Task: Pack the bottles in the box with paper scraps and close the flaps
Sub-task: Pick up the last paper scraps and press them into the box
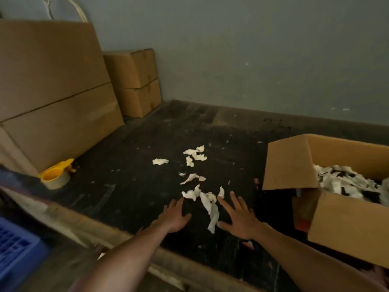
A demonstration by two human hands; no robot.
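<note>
We reach both arms over a dark table (130, 186), left hand (173, 216) and right hand (240, 218) spread flat with fingers wide, flanking loose paper scraps (208, 203); the open box (345, 224), scrap-filled, sits at right.

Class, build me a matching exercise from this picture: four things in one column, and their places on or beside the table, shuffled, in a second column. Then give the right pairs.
Things
1. tape dispenser
2. open box
3. loose paper scraps
4. blue crate

Places
A. middle of the dark table, in front of both hands
B. right edge of the view, filled with scraps
C. below the table's near edge, bottom left
D. left side of the table, at the foot of the big stacked boxes

Pairs: 1-D, 2-B, 3-A, 4-C
</note>
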